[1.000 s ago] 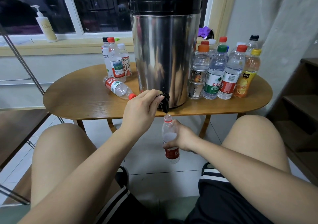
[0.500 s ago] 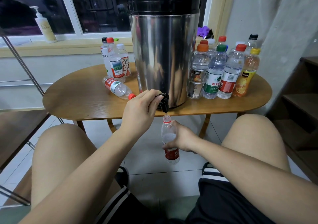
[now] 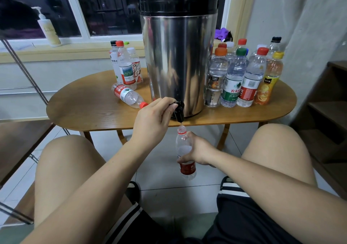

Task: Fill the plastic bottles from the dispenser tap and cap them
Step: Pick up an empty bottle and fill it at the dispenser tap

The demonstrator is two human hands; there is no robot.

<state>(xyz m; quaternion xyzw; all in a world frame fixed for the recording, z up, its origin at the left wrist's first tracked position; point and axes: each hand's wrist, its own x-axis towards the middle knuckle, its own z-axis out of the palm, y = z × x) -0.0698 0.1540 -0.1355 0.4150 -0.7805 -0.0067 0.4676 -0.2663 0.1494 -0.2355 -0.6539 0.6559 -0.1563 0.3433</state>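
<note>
A tall steel dispenser (image 3: 178, 60) with a black lid stands on the oval wooden table (image 3: 90, 110). My left hand (image 3: 152, 120) pinches the lever of its black tap (image 3: 178, 112). Right under the spout, my right hand (image 3: 199, 151) grips an uncapped clear bottle (image 3: 185, 155) with a red label, held upright below the table edge. A thin stream runs into its neck, and water stands a little above half height. A red-capped bottle (image 3: 129, 97) lies on its side left of the tap.
Several capped bottles (image 3: 242, 75) crowd the table to the right of the dispenser, and three more (image 3: 125, 65) stand behind on the left. A pump bottle (image 3: 49, 29) sits on the window sill. My knees flank the hands; wooden steps (image 3: 324, 112) rise at the right.
Hands and bottle stay where they were. The water level in the held bottle has risen slightly.
</note>
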